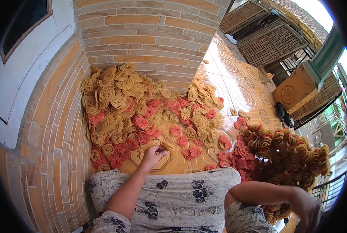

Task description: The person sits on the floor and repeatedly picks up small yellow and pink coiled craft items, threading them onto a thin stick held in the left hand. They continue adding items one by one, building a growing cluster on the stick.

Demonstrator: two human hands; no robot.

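My left hand (pixel 153 156) is closed on a small stack of tan coiled crackers (pixel 167 146), lacy round discs seen partly edge-on. It hovers over the tiled floor, in front of my lap. My right hand (pixel 307 209) is at the lower right, with the arm bent outward and the fingers pointing down. Those fingers are dark and blurred, so their grip does not show. Near it, tan and pink crackers are threaded into thick clusters (pixel 294 151). A big heap of tan crackers (pixel 115 97) fills the corner ahead, with pink crackers (pixel 121 147) mixed in.
Brick-patterned walls (pixel 142 35) meet at the corner, and a white door (pixel 33 70) is on the left. Loose pink crackers (pixel 241 155) lie at the right, near the threaded clusters. Woven racks (pixel 272 42) and dark shoes (pixel 284 114) are farther off. Patterned cloth (pixel 162 198) covers my lap.
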